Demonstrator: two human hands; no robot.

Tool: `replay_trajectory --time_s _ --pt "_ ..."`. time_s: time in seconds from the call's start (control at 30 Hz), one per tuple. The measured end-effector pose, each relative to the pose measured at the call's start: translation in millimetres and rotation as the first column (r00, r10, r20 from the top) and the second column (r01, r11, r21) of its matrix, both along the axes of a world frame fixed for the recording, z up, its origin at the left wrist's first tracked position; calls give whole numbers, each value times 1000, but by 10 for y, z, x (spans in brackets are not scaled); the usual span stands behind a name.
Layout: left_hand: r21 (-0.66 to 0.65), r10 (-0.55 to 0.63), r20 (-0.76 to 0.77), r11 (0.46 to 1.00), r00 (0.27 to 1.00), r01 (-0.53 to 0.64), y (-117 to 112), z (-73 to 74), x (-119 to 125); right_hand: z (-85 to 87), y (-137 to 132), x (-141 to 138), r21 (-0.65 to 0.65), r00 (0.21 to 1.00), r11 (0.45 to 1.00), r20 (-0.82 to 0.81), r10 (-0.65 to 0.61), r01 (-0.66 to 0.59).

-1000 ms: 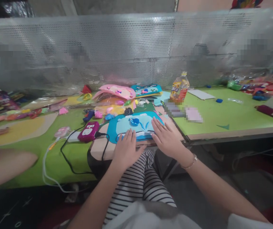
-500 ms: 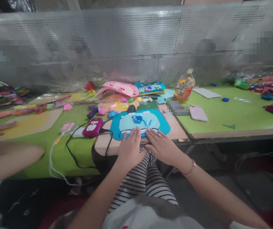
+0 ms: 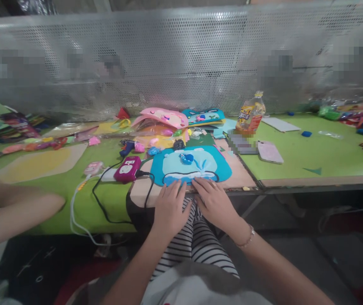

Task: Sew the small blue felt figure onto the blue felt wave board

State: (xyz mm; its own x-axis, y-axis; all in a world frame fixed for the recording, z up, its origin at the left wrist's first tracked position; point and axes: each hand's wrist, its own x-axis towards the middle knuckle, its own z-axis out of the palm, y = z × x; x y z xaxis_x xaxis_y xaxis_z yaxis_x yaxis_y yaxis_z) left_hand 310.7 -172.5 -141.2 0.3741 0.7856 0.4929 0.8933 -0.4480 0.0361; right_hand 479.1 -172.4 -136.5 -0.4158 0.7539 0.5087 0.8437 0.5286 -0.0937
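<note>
A blue craft panel point(image 3: 224, 163) with rounded corners lies flat at the table's front edge. On its pale blue middle sit a small blue clay figure point(image 3: 187, 159) and light blue leaf-like strands point(image 3: 205, 166); a dark line runs across its lower part. My left hand point(image 3: 171, 203) lies with outstretched fingers, the tips on the panel's near edge. Beside it my right hand point(image 3: 212, 198) rests the same way, fingers extended over that edge. Neither hand holds anything. Just beyond the panel are a black lump point(image 3: 178, 144) and a blue lump point(image 3: 153, 151) of clay.
Left of the panel are a magenta power bank point(image 3: 128, 169) with cables and a dark blue glue gun point(image 3: 126, 147). Pink and teal decorated panels point(image 3: 164, 117) lie behind. A bottle point(image 3: 251, 114) and a phone point(image 3: 270, 152) stand right. Another person's arm point(image 3: 26, 207) reaches in from the left.
Both my hands have drawn back toward me, uncovering more of the panel's lower part. The view has shifted slightly. The other person's hand on the left has slid back.
</note>
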Motion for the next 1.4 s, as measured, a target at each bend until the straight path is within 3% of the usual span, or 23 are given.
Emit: replay_trajectory --time_s 0.43,0.8,1.4 --pt "20 44 2 999 999 -44 8 -73 57 -106 5 -34 32 997 998 -59 -54 56" --pt "74 58 1 996 998 -58 -9 -108 86 -66 -35 -134 46 990 990 -37 -133 134" --pt "53 91 49 994 995 -94 -47 -155 125 -111 -28 -76 58 996 994 -26 -89 90"
